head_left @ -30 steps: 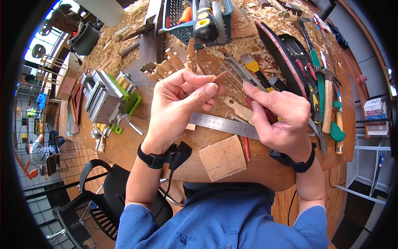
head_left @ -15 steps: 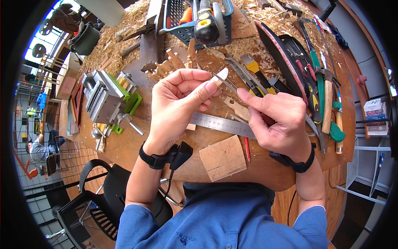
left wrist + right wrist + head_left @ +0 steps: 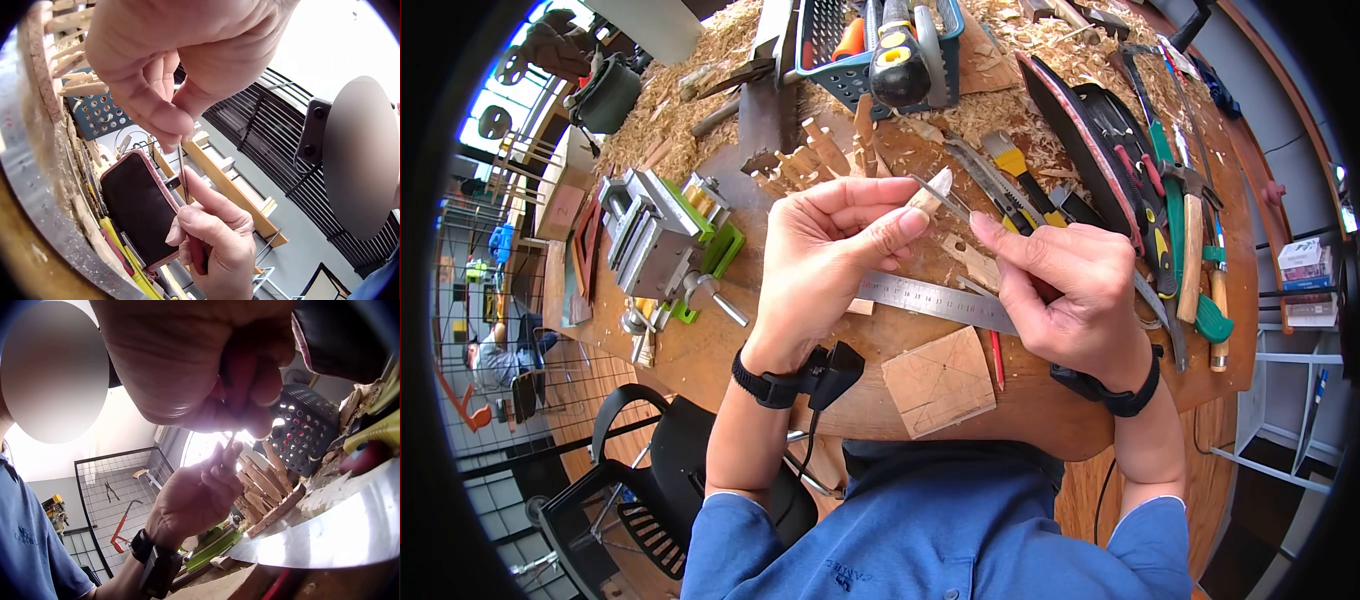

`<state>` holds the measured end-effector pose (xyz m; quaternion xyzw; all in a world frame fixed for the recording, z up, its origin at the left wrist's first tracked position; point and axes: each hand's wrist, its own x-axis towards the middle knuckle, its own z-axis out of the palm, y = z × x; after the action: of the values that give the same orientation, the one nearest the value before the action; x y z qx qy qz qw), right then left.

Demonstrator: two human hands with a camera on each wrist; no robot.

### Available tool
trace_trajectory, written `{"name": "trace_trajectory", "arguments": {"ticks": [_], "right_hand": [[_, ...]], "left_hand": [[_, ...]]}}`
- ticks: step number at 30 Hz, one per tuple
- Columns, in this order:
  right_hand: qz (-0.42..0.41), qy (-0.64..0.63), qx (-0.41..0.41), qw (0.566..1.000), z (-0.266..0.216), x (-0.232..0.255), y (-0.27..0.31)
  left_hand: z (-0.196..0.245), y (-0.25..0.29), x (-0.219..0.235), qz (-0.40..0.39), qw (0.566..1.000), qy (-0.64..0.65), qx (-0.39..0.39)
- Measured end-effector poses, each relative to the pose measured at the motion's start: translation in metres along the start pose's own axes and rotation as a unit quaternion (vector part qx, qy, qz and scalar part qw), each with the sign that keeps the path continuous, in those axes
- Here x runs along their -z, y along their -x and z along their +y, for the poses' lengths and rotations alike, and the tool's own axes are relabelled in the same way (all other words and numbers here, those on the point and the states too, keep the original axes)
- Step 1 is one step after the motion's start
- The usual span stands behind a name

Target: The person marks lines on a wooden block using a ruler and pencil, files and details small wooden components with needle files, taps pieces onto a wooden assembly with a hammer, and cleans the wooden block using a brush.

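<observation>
My left hand (image 3: 825,240) pinches a small pale piece of wood (image 3: 941,184) between thumb and index finger, above the bench. My right hand (image 3: 1072,278) grips a slim metal file by its red handle (image 3: 199,253), index finger stretched along it. The file's narrow shaft (image 3: 183,172) runs up to the left fingertips in the left wrist view and crosses the wood piece in the head view. Fingers hide most of the handle. Below the hands lie a steel ruler (image 3: 930,297), a square wooden block (image 3: 938,383) with pencil lines and a red pencil (image 3: 997,360).
A grey and green vise (image 3: 662,235) stands on the left. Carved wooden sticks (image 3: 825,150) stand behind the left hand, before a blue basket (image 3: 830,70) of tools. Knives, a yellow brush (image 3: 1003,152), a tool case (image 3: 1090,150) and a hammer (image 3: 1190,230) lie to the right among shavings.
The wood piece has turned from a thin brown edge to its pale face, and the file now crosses it. My right hand has shifted slightly down and left; over the last half second little moves.
</observation>
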<state>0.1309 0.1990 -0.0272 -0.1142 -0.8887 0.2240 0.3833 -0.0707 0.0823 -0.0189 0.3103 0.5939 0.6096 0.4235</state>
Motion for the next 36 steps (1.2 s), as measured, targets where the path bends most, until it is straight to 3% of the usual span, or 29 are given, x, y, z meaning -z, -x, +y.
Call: {"name": "trace_trajectory", "arguments": {"ticks": [6, 13, 19, 22, 26, 31, 36], "right_hand": [[-0.001, -0.001, 0.009, 1.0, -0.003, 0.001, -0.003], [-0.021, 0.022, 0.017, 0.999, -0.003, 0.005, -0.003], [-0.016, -0.007, 0.009, 1.0, -0.007, -0.001, -0.005], [-0.017, -0.005, 0.009, 1.0, -0.006, 0.002, -0.005], [-0.021, -0.012, 0.003, 1.0, -0.006, 0.001, -0.004], [-0.022, -0.002, 0.007, 1.0, -0.008, 0.003, -0.006], [-0.019, -0.017, 0.004, 1.0, -0.002, -0.004, -0.002]], "left_hand": [[-0.001, -0.001, 0.007, -0.075, 0.996, -0.026, 0.034], [0.008, 0.0, 0.01, -0.044, 0.999, -0.002, 0.031], [0.006, 0.002, 0.006, -0.085, 0.995, -0.018, 0.044], [0.012, 0.001, 0.011, -0.041, 0.999, 0.003, 0.026], [0.006, 0.002, 0.005, -0.08, 0.996, -0.019, 0.027], [0.009, 0.0, 0.011, -0.05, 0.998, 0.031, 0.028], [0.006, 0.001, 0.005, -0.073, 0.997, 0.019, 0.027]]}}
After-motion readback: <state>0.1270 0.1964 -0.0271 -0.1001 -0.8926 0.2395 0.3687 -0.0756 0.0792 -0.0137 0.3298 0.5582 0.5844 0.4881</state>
